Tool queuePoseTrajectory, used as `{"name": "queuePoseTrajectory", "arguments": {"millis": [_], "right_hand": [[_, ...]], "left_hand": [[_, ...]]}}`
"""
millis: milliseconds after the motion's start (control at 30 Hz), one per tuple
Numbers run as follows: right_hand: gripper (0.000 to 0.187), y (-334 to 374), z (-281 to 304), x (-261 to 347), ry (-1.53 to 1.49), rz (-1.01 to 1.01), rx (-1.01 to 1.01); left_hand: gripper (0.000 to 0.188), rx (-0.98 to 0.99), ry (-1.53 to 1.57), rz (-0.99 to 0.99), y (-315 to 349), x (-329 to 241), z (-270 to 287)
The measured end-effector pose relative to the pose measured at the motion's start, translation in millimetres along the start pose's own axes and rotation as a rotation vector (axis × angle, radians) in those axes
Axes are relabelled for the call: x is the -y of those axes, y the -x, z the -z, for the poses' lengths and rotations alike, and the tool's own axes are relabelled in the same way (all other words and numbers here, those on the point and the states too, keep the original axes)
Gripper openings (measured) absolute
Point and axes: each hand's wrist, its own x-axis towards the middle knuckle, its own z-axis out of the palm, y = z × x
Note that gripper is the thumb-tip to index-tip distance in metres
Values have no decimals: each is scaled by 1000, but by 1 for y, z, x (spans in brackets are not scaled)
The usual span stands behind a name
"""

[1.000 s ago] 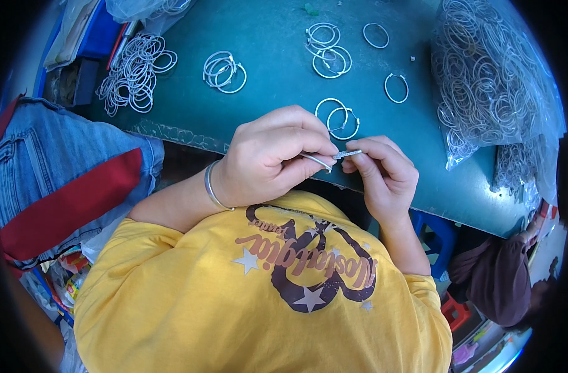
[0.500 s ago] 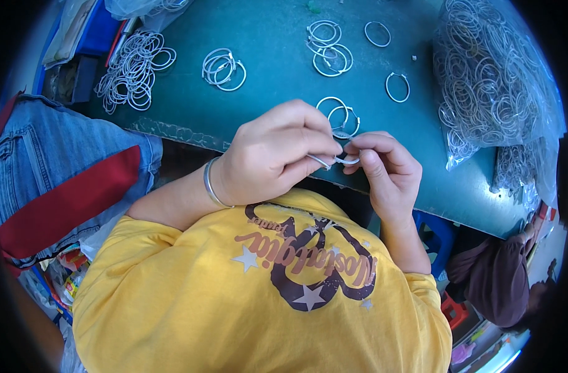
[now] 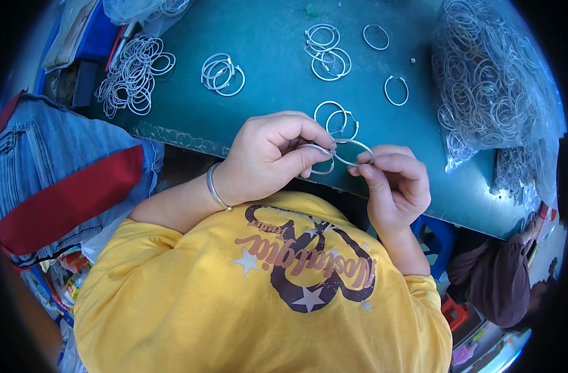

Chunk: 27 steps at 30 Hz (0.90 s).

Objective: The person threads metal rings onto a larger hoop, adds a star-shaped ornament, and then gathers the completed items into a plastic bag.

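Two thin silver-grey wire rings are in my hands, just above the table's near edge. My left hand (image 3: 268,149) is closed, thumb against forefinger, on one wire ring (image 3: 323,172). With thumb and fingertips my right hand (image 3: 399,186) pinches the right side of the other wire ring (image 3: 360,145). The two rings meet at my left fingertips; whether they are linked or only touching, I cannot tell. Right behind my hands lies a pair of overlapping rings (image 3: 317,112) on the green table (image 3: 265,68).
A heap of rings (image 3: 137,68) and a small cluster (image 3: 219,93) lie on the left. Farther back are more overlapping rings (image 3: 334,79) and single rings (image 3: 386,93). A clear plastic bag full of rings (image 3: 489,81) stands at right. Another person's dark sleeve (image 3: 495,286) shows at lower right.
My hands have moved slightly apart, the right one shifting right and downward. The ring between them now shows as a full open loop, where before the fingers mostly covered it.
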Motion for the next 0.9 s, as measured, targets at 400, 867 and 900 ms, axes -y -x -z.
{"name": "queuePoseTrajectory", "arguments": {"millis": [400,867,900], "right_hand": [[30,-6,5,2,54,-148,46],[23,-2,6,1,107,-208,23],[23,-2,7,1,109,-206,22]], "left_hand": [[10,19,395,304,-2,-6,3],[11,58,484,341,-1,-10,2],[11,60,483,341,-1,-10,1]]}}
